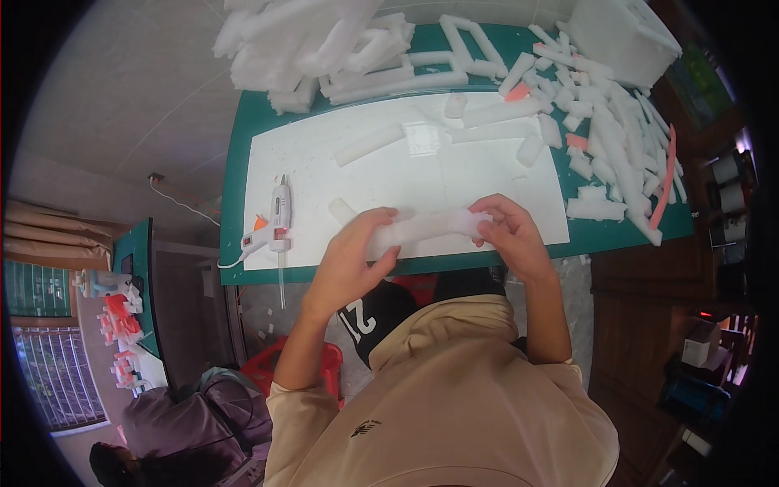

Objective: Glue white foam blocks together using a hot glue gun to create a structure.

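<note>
Between my two hands, just above the near edge of the white board [308,162], is a long white foam strip [430,228]. My left hand [363,253] grips its left end, with the thumb below and the fingers above. At the other end, my right hand [508,233] holds the strip between thumb and fingers. A small foam piece [342,211] lies beside my left hand. Further left rests a white glue gun [280,213], its nozzle pointing away and a clear glue stick sticking out behind. Loose foam strips [369,146] lie on the board's far half.
The green table [235,187] carries stacked foam frames [381,61] at the back. A heap of foam offcuts [600,122] with some pink pieces covers the right side, before a large foam block [621,40]. A red stool [329,365] and another person [195,422] are at the lower left.
</note>
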Demonstrator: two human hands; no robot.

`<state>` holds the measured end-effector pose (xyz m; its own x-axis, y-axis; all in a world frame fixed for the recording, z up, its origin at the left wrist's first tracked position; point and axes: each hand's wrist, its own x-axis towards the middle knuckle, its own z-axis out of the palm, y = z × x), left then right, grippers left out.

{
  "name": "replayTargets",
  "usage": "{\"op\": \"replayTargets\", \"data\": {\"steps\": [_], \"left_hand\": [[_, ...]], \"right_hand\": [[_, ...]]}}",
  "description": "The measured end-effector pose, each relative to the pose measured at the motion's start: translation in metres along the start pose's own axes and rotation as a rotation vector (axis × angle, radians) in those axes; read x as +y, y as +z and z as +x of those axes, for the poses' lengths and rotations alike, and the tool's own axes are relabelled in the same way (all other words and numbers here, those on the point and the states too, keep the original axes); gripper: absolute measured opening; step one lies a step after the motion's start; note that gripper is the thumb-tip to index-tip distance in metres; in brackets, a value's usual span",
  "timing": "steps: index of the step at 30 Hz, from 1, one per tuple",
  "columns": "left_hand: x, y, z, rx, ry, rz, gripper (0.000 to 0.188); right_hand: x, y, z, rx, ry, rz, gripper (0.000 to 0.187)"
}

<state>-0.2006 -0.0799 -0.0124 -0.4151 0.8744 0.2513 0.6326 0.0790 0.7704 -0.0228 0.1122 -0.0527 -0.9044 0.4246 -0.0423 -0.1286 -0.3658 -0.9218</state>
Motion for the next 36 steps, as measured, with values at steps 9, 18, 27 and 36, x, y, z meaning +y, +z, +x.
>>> {"op": "replayTargets", "data": {"steps": [9, 18, 27, 36], "left_hand": [[0.01, 0.009, -0.002, 0.075, 0.086, -0.072, 0.04], [0.029, 0.018, -0.001, 0.068, 0.141, -0.018, 0.047], [0.028, 0.02, -0.005, 0.088, 0.123, -0.027, 0.048], [0.041, 0.024, -0.008, 0.081, 0.0, -0.026, 0.046]], "right_hand": [[-0.006, 0.012, -0.008, -0.09, 0.004, 0.015, 0.025], [-0.021, 0.041, -0.016, -0.034, -0.091, -0.092, 0.026], [-0.017, 0.042, -0.021, -0.011, -0.096, -0.137, 0.025], [-0.012, 0.039, -0.023, 0.015, -0.176, -0.285, 0.028]]}}
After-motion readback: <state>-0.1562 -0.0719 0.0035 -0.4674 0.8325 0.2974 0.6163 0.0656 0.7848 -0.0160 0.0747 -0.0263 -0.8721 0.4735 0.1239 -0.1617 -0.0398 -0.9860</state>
